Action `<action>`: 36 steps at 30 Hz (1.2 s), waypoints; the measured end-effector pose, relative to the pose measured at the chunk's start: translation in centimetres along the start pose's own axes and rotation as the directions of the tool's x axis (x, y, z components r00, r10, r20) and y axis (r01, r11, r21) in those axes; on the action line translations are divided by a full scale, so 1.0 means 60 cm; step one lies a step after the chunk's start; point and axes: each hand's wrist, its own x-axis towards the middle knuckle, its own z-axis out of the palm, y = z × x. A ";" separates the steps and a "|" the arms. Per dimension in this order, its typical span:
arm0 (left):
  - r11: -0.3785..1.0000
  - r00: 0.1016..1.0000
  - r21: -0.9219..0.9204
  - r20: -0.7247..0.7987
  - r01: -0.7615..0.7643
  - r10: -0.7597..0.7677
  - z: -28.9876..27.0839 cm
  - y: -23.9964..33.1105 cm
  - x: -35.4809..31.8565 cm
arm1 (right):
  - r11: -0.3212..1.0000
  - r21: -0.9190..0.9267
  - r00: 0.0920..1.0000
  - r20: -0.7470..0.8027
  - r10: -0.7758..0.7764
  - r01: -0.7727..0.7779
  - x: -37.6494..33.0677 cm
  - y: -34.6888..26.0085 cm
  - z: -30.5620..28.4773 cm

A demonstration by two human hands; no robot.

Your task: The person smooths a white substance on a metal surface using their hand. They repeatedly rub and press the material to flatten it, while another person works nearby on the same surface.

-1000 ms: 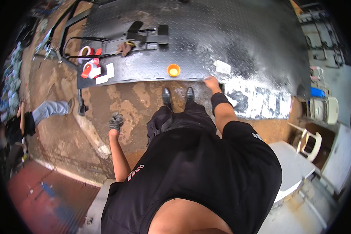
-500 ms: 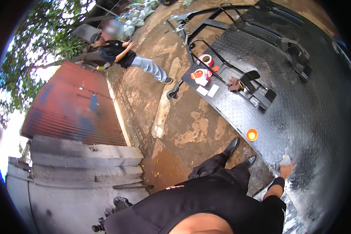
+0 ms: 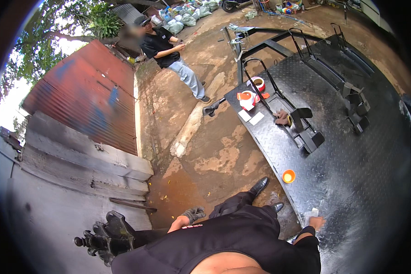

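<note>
At near edge of black tread plate (image 3: 351, 173): right hand (image 3: 316, 223) presses white cloth (image 3: 311, 213) flat; wiped patch small, most unwiped; gloved left hand (image 3: 194, 213) loosely curled, empty

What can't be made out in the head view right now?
- Right hand: it rests on a white cloth on the black checker plate; too small to tell whether the fingers grip it.
- Left hand: gloved, hanging free; whether it is open or closed is unclear.
- Orange cup: contents too small to see.
- Plate's right side: cut off by the fisheye rim.
- Bystander's face: blurred.
</note>
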 end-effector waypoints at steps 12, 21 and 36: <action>0.979 0.985 0.201 0.173 -0.027 -0.008 0.031 0.073 0.282 | 0.571 0.776 0.959 -0.156 -0.236 0.266 -0.069 0.003 -0.054; 0.968 0.959 0.084 0.182 -0.236 0.218 -0.106 0.101 0.329 | 0.529 0.848 0.988 -0.074 0.132 -0.007 -0.272 0.294 -0.048; 0.933 0.747 0.284 0.665 -0.221 -0.025 -0.033 -0.307 0.194 | 0.514 0.850 0.918 -0.108 0.382 -0.113 -0.665 0.666 -0.081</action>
